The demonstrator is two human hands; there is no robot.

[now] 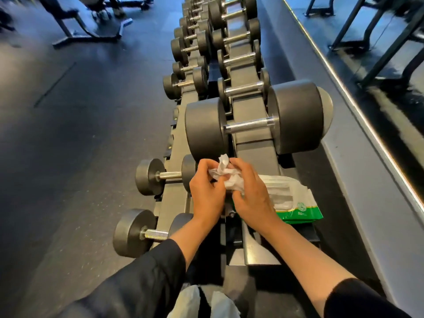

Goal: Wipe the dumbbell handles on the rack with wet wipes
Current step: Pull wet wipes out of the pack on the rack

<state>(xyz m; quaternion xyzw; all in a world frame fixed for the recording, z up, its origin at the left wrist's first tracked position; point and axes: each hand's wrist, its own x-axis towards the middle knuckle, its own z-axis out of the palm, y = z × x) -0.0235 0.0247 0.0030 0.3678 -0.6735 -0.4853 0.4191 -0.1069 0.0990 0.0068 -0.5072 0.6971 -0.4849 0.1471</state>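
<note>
Both my hands are together over the near end of the dumbbell rack point(246, 154). My left hand point(207, 193) is curled, its fingertips pinching one side of a crumpled white wet wipe point(226, 175); my right hand point(250, 193) is likewise curled, its fingers closed on the other side of the same wipe. How the wipe is folded I cannot make out, as most of it is hidden between my fingers and only the top twist stands clear. The wipes pack point(296, 203), green at its near edge with a clear top, lies on the rack's upper tier just right of my right hand; my wrist covers its left part, and the print on it is too small to read beyond a round logo. Just beyond my hands sits the large dumbbell point(254, 125) on the upper tier, its knurled chrome handle point(249, 126) bare and apart from the wipe. On the lower tier to my left are two small dumbbells: the nearer one point(137, 232) has its inner head partly behind my left forearm, and the farther one point(158, 176) has its inner head partly behind my left hand. Further dumbbells run away up the rack in two rows, blurring toward the top edge. My dark sleeves are cut off at the bottom of the frame.
</note>
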